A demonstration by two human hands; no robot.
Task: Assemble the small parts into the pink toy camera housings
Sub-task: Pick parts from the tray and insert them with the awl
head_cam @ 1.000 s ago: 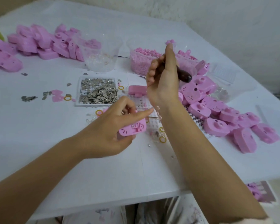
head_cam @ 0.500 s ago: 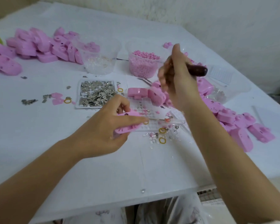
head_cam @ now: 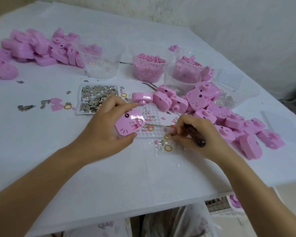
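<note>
Closest to me the table (head_cam: pixel 120 185) runs white up to its front edge, and that is where my forearms have room to slide. My left hand (head_cam: pixel 108 132) grips one pink housing (head_cam: pixel 129 124) between thumb and fingers, held just above the table with its inner fittings facing up. My right hand (head_cam: pixel 195 135) is curled round the screwdriver (head_cam: pixel 200 142) (shaft pointing left, toward the housing) while its fingertips (head_cam: pixel 175 134) reach into the loose bits beside a yellow ring (head_cam: pixel 167 136). I judge I'm fetching the next small part. That calls for a fine pinch without letting go of the tool, then seating the piece. Beyond lie the peg tray (head_cam: pixel 154 133), the metal-parts tray (head_cam: pixel 85 113) and the pellet cup (head_cam: pixel 149 72) — with the right housing pile (head_cam: pixel 229 117) crowding close, so I have little sideways room there.
</note>
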